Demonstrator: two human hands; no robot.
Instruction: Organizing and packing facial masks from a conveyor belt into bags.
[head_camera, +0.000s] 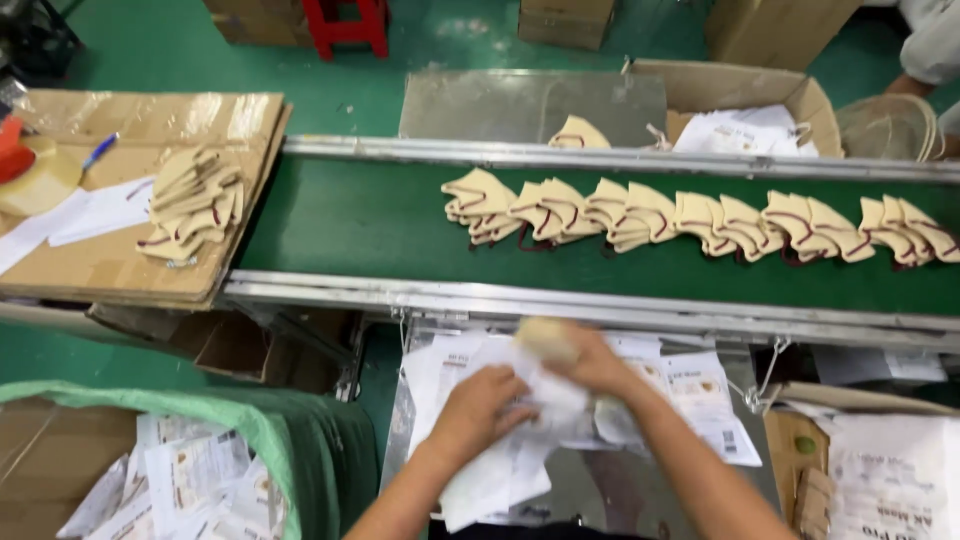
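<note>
Sliding a beige mask pinched in the right hand into a white pouch the left hand grips — motion-blurred — risks tearing the thin packet or creasing the mask.

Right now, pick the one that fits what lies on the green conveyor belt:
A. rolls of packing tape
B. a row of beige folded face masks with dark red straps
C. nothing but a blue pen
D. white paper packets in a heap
B: a row of beige face masks with dark red straps runs along the green conveyor belt, overlapping one another from the middle toward the right edge.
</note>
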